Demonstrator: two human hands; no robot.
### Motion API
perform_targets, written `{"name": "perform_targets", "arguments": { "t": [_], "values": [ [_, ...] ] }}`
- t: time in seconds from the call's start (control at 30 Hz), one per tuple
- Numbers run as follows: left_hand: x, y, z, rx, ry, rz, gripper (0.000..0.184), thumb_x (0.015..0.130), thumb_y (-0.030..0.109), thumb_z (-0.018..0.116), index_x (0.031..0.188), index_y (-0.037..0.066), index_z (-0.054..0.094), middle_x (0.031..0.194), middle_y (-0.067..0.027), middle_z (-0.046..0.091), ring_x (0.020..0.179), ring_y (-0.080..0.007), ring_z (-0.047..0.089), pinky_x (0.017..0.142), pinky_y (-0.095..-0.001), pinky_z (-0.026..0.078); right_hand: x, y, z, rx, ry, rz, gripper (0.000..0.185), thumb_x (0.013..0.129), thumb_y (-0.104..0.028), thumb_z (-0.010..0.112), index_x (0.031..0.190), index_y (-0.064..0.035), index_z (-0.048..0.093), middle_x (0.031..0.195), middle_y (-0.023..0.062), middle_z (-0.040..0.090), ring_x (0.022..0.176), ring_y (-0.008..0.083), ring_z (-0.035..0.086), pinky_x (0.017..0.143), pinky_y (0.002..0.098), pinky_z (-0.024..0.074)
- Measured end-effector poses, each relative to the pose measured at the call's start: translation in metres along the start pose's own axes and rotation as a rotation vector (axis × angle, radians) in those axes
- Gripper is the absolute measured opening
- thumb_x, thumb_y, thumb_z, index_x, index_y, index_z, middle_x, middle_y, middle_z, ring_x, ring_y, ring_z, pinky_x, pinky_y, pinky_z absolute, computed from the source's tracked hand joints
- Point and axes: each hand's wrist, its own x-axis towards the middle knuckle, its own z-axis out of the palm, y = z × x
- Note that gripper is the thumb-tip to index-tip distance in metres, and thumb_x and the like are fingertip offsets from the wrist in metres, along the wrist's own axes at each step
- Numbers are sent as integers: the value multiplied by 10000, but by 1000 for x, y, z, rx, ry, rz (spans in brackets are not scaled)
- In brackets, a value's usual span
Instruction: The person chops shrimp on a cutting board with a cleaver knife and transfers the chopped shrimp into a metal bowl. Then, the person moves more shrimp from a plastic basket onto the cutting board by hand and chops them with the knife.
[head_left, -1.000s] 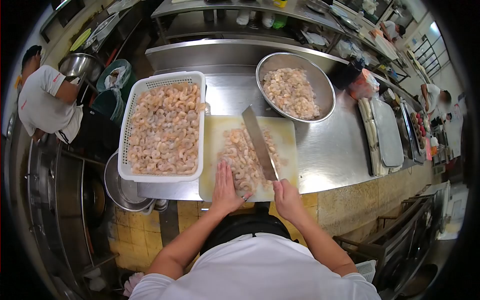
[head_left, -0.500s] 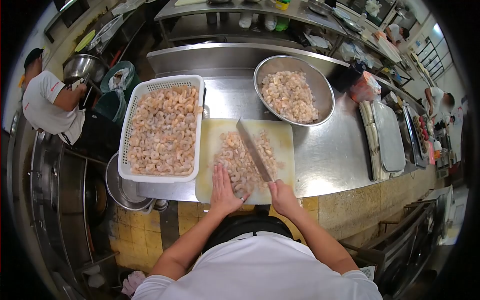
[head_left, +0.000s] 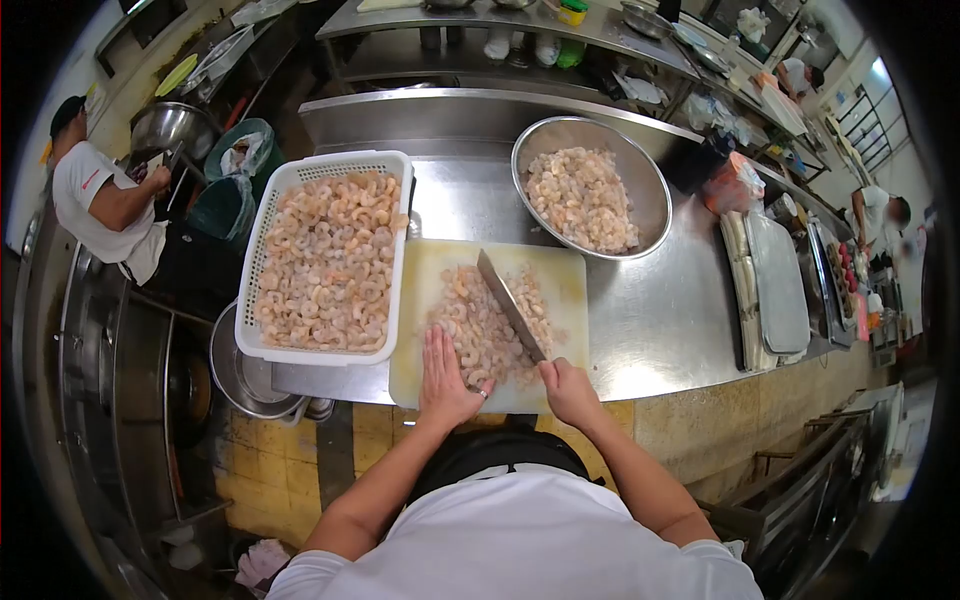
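Note:
A pale cutting board (head_left: 418, 272) carries a spread of shrimp (head_left: 464, 300), with smaller pieces at its right side. My right hand (head_left: 572, 394) is closed round the handle of a broad knife (head_left: 511, 309), whose blade slants up and left across the shrimp. Flat at the left edge of the pile lies my left hand (head_left: 446, 385), fingers stretched out, thumb against the lower shrimp. Left of the board, a white perforated basket (head_left: 250, 268) is full of whole shrimp. Behind the board at the right, a steel bowl (head_left: 655, 200) holds cut shrimp.
The steel table (head_left: 660, 325) has a raised back edge. On its right stand a tray (head_left: 778, 290), folded cloths and a plastic bag (head_left: 733, 183). A pot (head_left: 232, 375) sits below the basket. One person (head_left: 105, 205) stands at the left, others at the far right.
The knife tip has shifted slightly down and left, and the blade has tilted further. My left hand has stayed by the pile. The person at the left has raised a forearm.

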Motion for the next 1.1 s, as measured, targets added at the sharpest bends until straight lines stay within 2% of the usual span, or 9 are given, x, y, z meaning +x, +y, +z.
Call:
{"name": "perform_targets", "arguments": {
  "t": [0.17, 0.3, 0.37, 0.5, 0.63, 0.7, 0.87, 0.97, 1.1],
  "values": [
    [-1, -6, 6, -15, 19, 24, 1234, 772, 440, 885, 1611, -128, 179, 1720, -318, 152, 1611, -475, 121, 1321, -530, 149, -22, -31, -48, 141, -2, 98, 439, 1109, -350, 529, 939, 46, 614, 821, 357, 645, 830, 566, 640, 718, 582, 499],
    [-1, -10, 5, -26, 36, 46, 1221, 766, 441, 892, 1604, -122, 206, 1714, -323, 169, 1604, -483, 146, 1316, -535, 167, -37, -16, -25, 78, 60, 65, 442, 1112, -338, 519, 925, 54, 603, 801, 362, 631, 810, 572, 634, 705, 593, 486],
    [-1, -8, 2, -72, 79, 64, 1165, 785, 417, 881, 1593, -117, 235, 1701, -327, 197, 1587, -488, 190, 1303, -540, 197, -27, 16, 8, 26, 70, 29, 444, 1114, -334, 516, 923, 57, 603, 797, 365, 629, 796, 575, 633, 695, 599, 480],
    [8, -19, 3, -130, 189, 59, 1020, 845, 393, 821, 1571, -98, 300, 1668, -324, 271, 1541, -499, 269, 1278, -556, 231, -9, -23, -15, 63, 55, 59, 455, 1110, -348, 531, 922, 60, 605, 779, 358, 631, 784, 577, 630, 681, 597, 478],
    [30, -31, 7, -157, 275, 22, 810, 911, 274, 744, 1536, -78, 366, 1616, -322, 354, 1465, -509, 370, 1234, -561, 300, 9, -72, -32, 101, 38, -23, 425, 1103, -328, 543, 952, 62, 617, 799, 362, 642, 803, 574, 638, 697, 594, 487],
    [38, -39, 6, -200, 288, 56, 740, 934, 224, 710, 1526, -75, 382, 1602, -314, 379, 1450, -502, 396, 1226, -550, 324, 18, -65, -10, 70, 24, -99, 414, 1102, -320, 539, 972, 66, 617, 823, 364, 652, 825, 572, 643, 721, 597, 496],
    [42, -41, 8, -264, 289, 45, 657, 960, 180, 664, 1519, -54, 412, 1573, -287, 429, 1436, -474, 431, 1213, -525, 357, 24, -31, 11, -7, -104, -87, 429, 1102, -330, 527, 998, 76, 618, 872, 373, 668, 874, 585, 646, 771, 605, 508],
    [34, -43, 4, -361, 294, 17, 615, 974, 156, 635, 1515, -43, 424, 1565, -275, 442, 1430, -469, 443, 1209, -517, 366, 8, -69, -18, 42, -153, 3, 457, 1100, -355, 526, 992, 78, 627, 883, 379, 670, 874, 588, 648, 776, 608, 509],
    [36, -42, 0, -352, 335, 22, 576, 983, 132, 615, 1506, -36, 441, 1554, -270, 457, 1424, -463, 455, 1207, -505, 372, 8, -49, 4, -4, -96, -76, 457, 1102, -353, 527, 966, 71, 629, 857, 375, 663, 853, 582, 647, 748, 613, 500]
  ]
}}
